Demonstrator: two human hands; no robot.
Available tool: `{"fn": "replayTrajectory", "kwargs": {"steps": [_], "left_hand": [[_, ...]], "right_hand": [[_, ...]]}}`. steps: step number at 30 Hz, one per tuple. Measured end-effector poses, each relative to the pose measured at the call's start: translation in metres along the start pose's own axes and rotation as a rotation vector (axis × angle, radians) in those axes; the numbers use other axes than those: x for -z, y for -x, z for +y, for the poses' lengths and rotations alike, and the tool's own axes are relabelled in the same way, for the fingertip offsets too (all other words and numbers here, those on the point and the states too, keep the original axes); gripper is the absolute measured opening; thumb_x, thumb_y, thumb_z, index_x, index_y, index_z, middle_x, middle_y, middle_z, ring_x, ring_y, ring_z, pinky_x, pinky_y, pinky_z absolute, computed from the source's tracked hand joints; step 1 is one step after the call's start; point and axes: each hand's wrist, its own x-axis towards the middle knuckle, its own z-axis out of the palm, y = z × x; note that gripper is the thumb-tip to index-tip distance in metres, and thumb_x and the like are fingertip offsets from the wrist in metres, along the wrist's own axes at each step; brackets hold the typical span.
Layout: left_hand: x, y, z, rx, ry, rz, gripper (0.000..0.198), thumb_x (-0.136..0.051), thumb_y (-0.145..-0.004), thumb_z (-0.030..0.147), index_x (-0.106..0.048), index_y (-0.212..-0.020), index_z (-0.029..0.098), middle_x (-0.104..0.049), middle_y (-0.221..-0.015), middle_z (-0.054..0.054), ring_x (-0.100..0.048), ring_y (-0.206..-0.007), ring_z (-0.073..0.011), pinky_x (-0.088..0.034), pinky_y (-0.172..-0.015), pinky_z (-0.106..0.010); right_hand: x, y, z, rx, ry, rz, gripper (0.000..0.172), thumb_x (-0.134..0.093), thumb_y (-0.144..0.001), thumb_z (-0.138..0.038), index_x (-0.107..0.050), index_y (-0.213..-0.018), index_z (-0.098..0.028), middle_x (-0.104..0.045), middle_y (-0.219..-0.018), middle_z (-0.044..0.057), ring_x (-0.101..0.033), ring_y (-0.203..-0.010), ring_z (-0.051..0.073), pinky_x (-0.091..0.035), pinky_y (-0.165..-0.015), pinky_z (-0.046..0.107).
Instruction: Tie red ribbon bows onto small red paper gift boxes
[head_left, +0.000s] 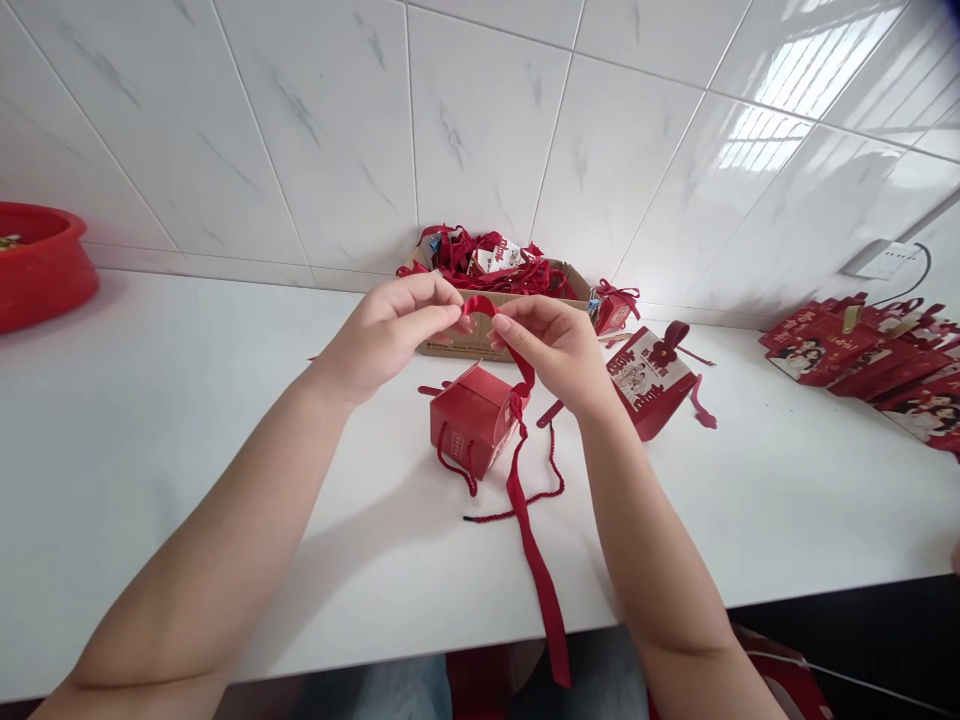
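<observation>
head view: two bare hands are raised over the table, working a red ribbon above a small red box. the left hand has thumb and forefinger pinched together on the ribbon; the right hand grips it likewise just beside, and a short arch of ribbon bends up between the fingers. from the right hand the ribbon runs down to a knot at the right side of the box, then its long end trails toward the person and hangs over the table edge. the box sits on the table, below and between the hands. a twisted cord lies on the table by the box and meets the ribbon. behind the hands, a carton against the tiled wall is heaped with red ribbons. a decorated bag is near the right hand; more bags stand far right, and a red basin far left.
</observation>
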Motion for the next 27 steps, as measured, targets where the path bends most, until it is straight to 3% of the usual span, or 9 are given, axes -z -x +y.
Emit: {"fn": "replayTrajectory", "kwargs": {"steps": [2,6,9,11,13,17,21,27], "left_hand": [[-0.001,0.001,0.001,-0.024,-0.03,-0.01,0.012,-0.052,-0.082,0.025,-0.059,-0.076,0.018,-0.06,-0.082,-0.003,-0.057,-0.085,-0.018,-0.047,-0.079,-0.031],[-0.002,0.004,0.003,-0.074,-0.173,-0.068,0.016,-0.045,-0.082,0.022,-0.052,-0.068,0.019,-0.055,-0.078,-0.002,-0.052,-0.08,-0.0171,-0.042,-0.073,-0.031],[-0.002,0.006,0.003,-0.106,-0.353,-0.154,0.014,-0.046,-0.081,0.022,-0.053,-0.069,0.02,-0.054,-0.085,-0.002,-0.051,-0.082,-0.0178,-0.041,-0.072,-0.031],[-0.001,0.006,0.003,-0.121,-0.456,-0.169,0.013,-0.047,-0.081,0.024,-0.055,-0.072,0.02,-0.054,-0.091,-0.002,-0.052,-0.084,-0.0176,-0.042,-0.072,-0.03],[0.0,0.006,0.0,-0.119,-0.534,-0.15,0.012,-0.048,-0.082,0.026,-0.057,-0.076,0.021,-0.055,-0.096,-0.002,-0.053,-0.086,-0.0177,-0.043,-0.07,-0.029],[0.003,0.003,-0.011,-0.003,-0.623,-0.11,0.016,-0.05,-0.084,0.036,-0.059,-0.087,0.024,-0.061,-0.102,-0.002,-0.058,-0.09,-0.0192,-0.045,-0.067,-0.028],[0.003,-0.002,-0.026,0.214,-0.695,-0.236,0.031,-0.058,-0.077,0.051,-0.061,-0.094,0.026,-0.067,-0.099,-0.003,-0.063,-0.086,-0.0216,-0.048,-0.062,-0.029],[0.004,-0.008,-0.032,0.33,-0.593,-0.205,0.022,-0.058,-0.076,0.041,-0.064,-0.089,0.023,-0.072,-0.088,-0.002,-0.066,-0.077,-0.0204,-0.048,-0.061,-0.029]], "right_hand": [[0.003,0.001,-0.002,0.005,0.063,0.039,0.033,-0.068,-0.077,-0.05,-0.066,-0.088,-0.018,-0.07,-0.091,0.004,-0.066,-0.085,0.015,-0.055,-0.075,0.028],[0.006,0.003,-0.008,-0.004,0.068,0.087,0.039,-0.06,-0.083,-0.053,-0.064,-0.108,-0.024,-0.066,-0.116,0.005,-0.062,-0.106,0.017,-0.052,-0.085,0.028],[0.01,0.004,-0.011,-0.119,0.021,-0.144,0.046,-0.045,-0.09,-0.058,-0.069,-0.097,-0.02,-0.07,-0.098,0.005,-0.064,-0.093,0.015,-0.05,-0.079,0.027],[0.013,0.003,-0.011,-0.214,0.057,-0.296,0.045,-0.05,-0.086,-0.059,-0.07,-0.082,-0.018,-0.071,-0.083,0.004,-0.062,-0.074,0.012,-0.047,-0.066,0.024],[0.017,0.003,-0.01,-0.271,0.101,-0.343,0.04,-0.06,-0.081,-0.055,-0.068,-0.074,-0.017,-0.068,-0.071,0.002,-0.053,-0.058,0.008,-0.039,-0.054,0.022],[0.021,0.002,-0.006,-0.331,0.205,-0.221,0.034,-0.064,-0.078,-0.051,-0.068,-0.074,-0.017,-0.063,-0.067,0.0,-0.038,-0.048,0.005,-0.027,-0.045,0.022],[0.02,0.003,-0.006,-0.395,0.365,-0.152,0.032,-0.066,-0.074,-0.048,-0.071,-0.073,-0.016,-0.052,-0.057,-0.003,-0.032,-0.046,0.005,-0.025,-0.044,0.023],[0.006,0.002,0.001,-0.381,0.412,-0.123,0.035,-0.062,-0.075,-0.049,-0.07,-0.068,-0.015,-0.045,-0.052,-0.003,-0.032,-0.048,0.006,-0.028,-0.048,0.024]]}}
